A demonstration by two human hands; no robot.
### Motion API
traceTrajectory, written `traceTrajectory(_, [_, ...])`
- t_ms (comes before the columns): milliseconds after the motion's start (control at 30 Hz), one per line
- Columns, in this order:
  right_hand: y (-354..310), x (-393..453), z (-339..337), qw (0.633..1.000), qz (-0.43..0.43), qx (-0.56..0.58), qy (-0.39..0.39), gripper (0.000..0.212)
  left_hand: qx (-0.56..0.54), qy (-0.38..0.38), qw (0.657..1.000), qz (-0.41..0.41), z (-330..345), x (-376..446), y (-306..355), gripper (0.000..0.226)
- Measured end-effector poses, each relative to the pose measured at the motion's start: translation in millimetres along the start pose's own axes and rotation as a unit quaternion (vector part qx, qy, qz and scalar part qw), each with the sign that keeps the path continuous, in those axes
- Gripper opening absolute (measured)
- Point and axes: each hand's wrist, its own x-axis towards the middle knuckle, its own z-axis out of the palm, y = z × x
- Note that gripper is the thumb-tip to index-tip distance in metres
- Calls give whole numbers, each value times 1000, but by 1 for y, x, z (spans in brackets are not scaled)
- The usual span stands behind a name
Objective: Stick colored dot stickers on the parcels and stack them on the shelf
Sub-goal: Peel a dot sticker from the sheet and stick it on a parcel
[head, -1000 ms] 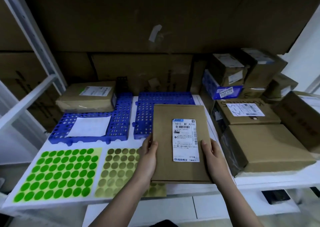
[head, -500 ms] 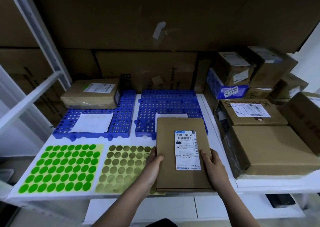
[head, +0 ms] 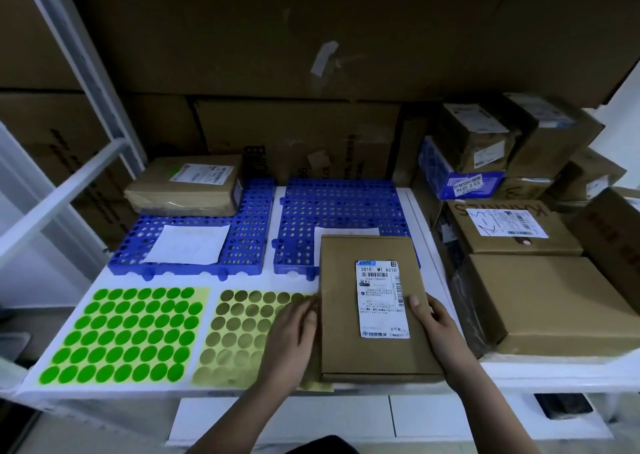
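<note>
A flat parcel (head: pixel 367 304) is laid on the white surface (head: pixel 242 280), its far end over the right blue tray (head: pixel 343 211), its left edge covering part of the olive sheet (head: pixel 242 336). It is gripped at its right edge by the right hand (head: pixel 436 325), thumb on top; the left hand (head: pixel 291 339) is laid at its left edge, fingers relaxed. The green sheet (head: pixel 128 336) is spread at left. The left tray (head: pixel 249 232) is loaded with 1 parcel (head: pixel 187 190) and a paper (head: pixel 188 244). Boxes (head: pixel 540 301) are crowded just right.
</note>
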Motion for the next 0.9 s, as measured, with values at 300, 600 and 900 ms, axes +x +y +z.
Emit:
traceTrajectory(300, [-1,6,-1,1000,-3,12,-11,43,324,-51,944,25,-10,7,-58,54])
traceTrajectory(600, [-1,7,2,999,-20,23,13,43,322,-21,946,40,-16,16,-70,65])
traceTrajectory(900, [3,17,0,999,-21,-30,29,47,319,-15,947,40,-12,15,-72,56])
